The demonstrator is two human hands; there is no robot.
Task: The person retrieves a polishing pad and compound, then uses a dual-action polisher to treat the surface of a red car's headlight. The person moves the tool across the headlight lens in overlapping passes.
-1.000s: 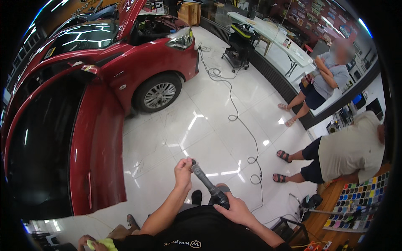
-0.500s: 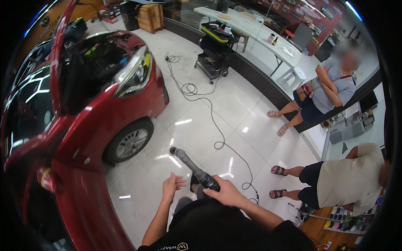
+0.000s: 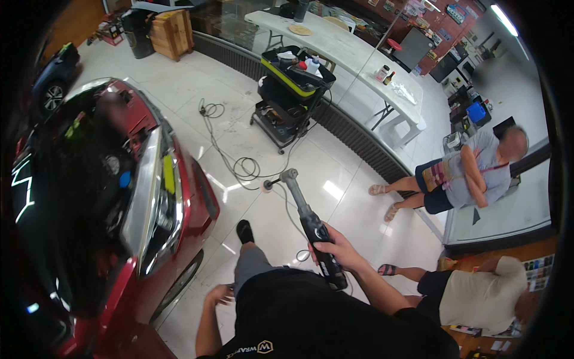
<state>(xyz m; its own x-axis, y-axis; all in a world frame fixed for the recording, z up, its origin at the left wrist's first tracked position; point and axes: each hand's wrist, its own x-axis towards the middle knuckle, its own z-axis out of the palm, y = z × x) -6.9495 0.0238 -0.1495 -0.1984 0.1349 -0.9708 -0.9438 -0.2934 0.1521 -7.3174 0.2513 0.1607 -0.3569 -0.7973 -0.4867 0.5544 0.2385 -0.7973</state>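
Note:
My right hand [image 3: 345, 248] is wrapped round the black body of a cordless mini polisher [image 3: 312, 222]. The tool's long grey neck points ahead and to the left, ending in a small round pad [image 3: 266, 186] held clear of the car. Low beside my grey-clad thigh, my left hand [image 3: 221, 294] hangs with loosely bent fingers and holds nothing. To my left stands a red car [image 3: 192, 191] with its engine bay exposed. Its headlight [image 3: 160, 224] faces the walkway, with a strip of yellow-green on it.
A black tool cart [image 3: 287, 113] stands ahead, and a dark cord [image 3: 224, 158] loops over the tiles. Behind a low partition is a long white table [image 3: 353, 51]. Two people, one in a grey shirt [image 3: 478, 161] and one in a beige shirt [image 3: 487, 293], stand to the right.
I have stepped forward along the car's front, and the view has swung. The polisher is raised and tilted more upright in my right hand. My left hand has dropped toward my side.

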